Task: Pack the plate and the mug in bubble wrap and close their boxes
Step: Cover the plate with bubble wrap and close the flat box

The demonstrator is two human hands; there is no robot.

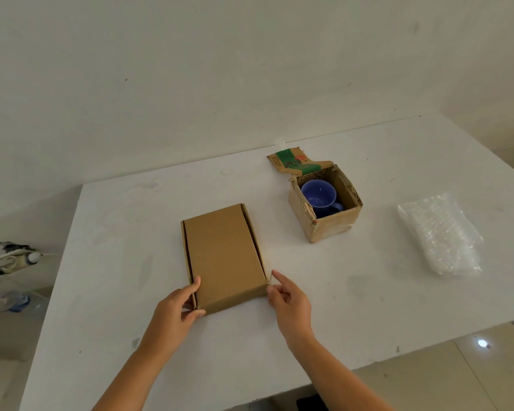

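Note:
A flat brown cardboard box [224, 256] lies with its lid down in the middle of the white table [368, 307]. My left hand [180, 304] grips its near left corner, thumb on the lid. My right hand [285, 295] touches the near right corner, where its fingertips pinch a small flap. Behind and to the right stands a small worn cardboard box [330, 226] with its top open and a torn green-printed flap [294, 163] standing up. A blue mug [319, 194] sits bare inside it. A folded stack of bubble wrap [441, 235] lies at the right. No plate is visible.
A white wall runs behind the table. On the floor at the left are plastic bottles [6, 301] and a light bag [17, 259]. The table's near edge runs diagonally at the lower right, with tiled floor [457, 381] below it.

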